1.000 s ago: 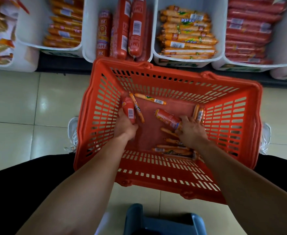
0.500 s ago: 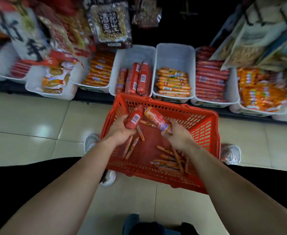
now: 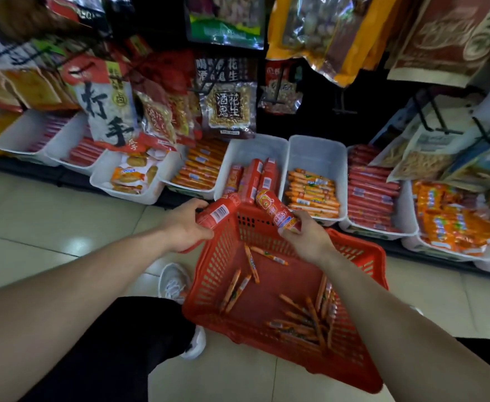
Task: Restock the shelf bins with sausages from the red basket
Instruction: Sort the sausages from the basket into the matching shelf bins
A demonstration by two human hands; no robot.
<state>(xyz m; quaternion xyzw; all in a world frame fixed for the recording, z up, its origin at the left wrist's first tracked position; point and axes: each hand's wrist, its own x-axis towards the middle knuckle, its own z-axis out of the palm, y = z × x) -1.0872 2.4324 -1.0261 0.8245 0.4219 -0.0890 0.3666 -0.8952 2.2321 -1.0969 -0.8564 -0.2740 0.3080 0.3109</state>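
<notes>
Sausages (image 3: 219, 212) gripped one in left hand (image 3: 185, 226), one in right hand (image 3: 307, 242), may slip if knocked on red basket (image 3: 209, 285) rim.

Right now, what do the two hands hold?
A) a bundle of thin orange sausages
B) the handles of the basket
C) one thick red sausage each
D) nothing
C: the left hand grips a barcoded red sausage, the right hand a printed red sausage, above the red basket.

Both hands (image 3: 187, 226) (image 3: 307, 240) have lifted their thick sausages (image 3: 219, 211) (image 3: 278, 211) from basket floor toward the bins.
</notes>
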